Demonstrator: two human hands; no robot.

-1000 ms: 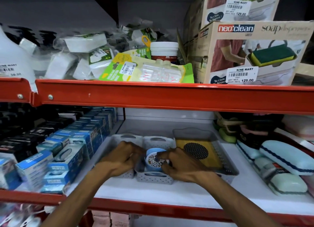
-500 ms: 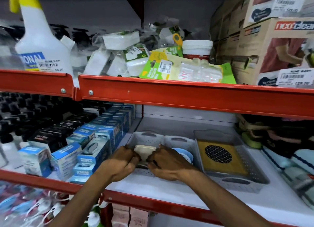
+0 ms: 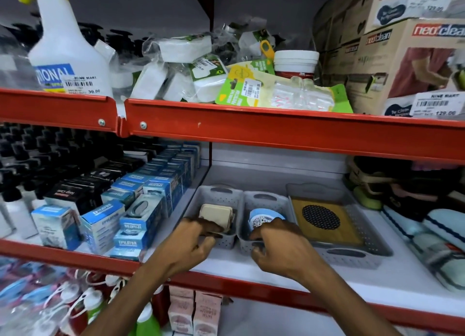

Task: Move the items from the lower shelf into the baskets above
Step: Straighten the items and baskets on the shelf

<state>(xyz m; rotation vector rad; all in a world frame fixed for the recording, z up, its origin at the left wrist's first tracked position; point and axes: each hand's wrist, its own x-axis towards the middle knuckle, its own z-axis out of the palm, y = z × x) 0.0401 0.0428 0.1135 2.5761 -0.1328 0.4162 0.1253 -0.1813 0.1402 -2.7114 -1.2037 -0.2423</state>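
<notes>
Two small grey perforated baskets stand side by side on the white shelf. The left basket (image 3: 221,192) holds a stack of beige square pieces (image 3: 215,213). The middle basket (image 3: 266,198) holds a blue round strainer (image 3: 264,216). My left hand (image 3: 187,245) pinches the left basket's front rim, its fingertips touching the beige stack. My right hand (image 3: 281,247) curls over the front rim of the middle basket. To the right, a larger grey basket (image 3: 352,256) holds a yellow board with a black mesh disc (image 3: 320,218).
Blue boxes (image 3: 141,209) crowd the shelf left of the baskets, and soap cases (image 3: 445,230) lie on the right. A red shelf beam (image 3: 276,131) runs close overhead. Pink cartons (image 3: 193,313) and bottles stand on the shelf below.
Both hands put the beige piece into the left basket. Then they drew back to the front rims, the right hand moving over to the middle basket. The view has shifted left.
</notes>
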